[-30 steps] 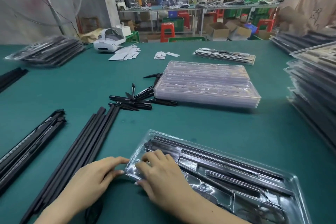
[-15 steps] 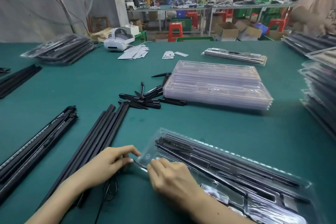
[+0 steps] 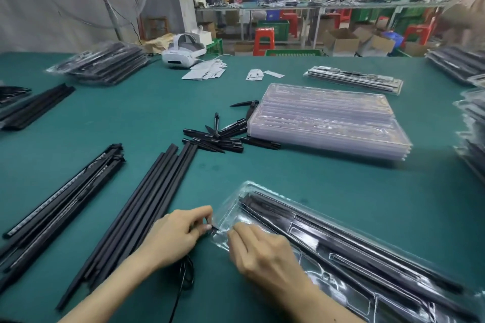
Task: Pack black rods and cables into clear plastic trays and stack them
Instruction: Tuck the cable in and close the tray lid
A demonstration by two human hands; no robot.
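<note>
A clear plastic tray (image 3: 250, 187) lies at the near right, with several long black rods (image 3: 341, 240) lying in its slots. My left hand (image 3: 175, 237) pinches a small black piece (image 3: 213, 227) right at the tray's near-left corner. My right hand (image 3: 262, 252) lies on that same corner with its fingers curled over the tray's edge. A thin black cable (image 3: 186, 274) loops on the table under my left wrist. Loose long black rods (image 3: 147, 212) lie just left of my hands.
A second rod bundle (image 3: 65, 204) lies farther left. Short black pointed pieces (image 3: 217, 139) are scattered beside a stack of empty clear trays (image 3: 328, 118). Packed tray stacks stand at the far left (image 3: 102, 63) and the right edge (image 3: 472, 126). A white headset (image 3: 181, 55) sits at the back.
My left hand went from lying flat by the tray's corner to pinching a small black piece there. My right hand's fingers curled onto the corner. The view shifted left.
</note>
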